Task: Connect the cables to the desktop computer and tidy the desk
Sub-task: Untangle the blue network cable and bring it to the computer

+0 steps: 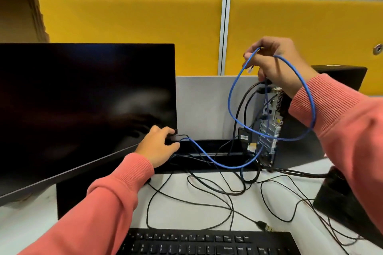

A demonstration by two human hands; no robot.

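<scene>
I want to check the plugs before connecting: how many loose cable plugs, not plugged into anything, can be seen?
2. A clear plug on the thin blue network cable hangs below the right hand. A black USB plug lies on the white desk behind the black keyboard. Others may be hidden.

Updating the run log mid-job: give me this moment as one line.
right hand: holds blue cable loop, plug free | left hand: grips black cable by monitor | computer: some cables in | desk: loose cables

Right hand (pixel 275 62) holds blue cable (pixel 231 97) loop; left hand (pixel 159 147) grips black plug (pixel 176 137)
</scene>
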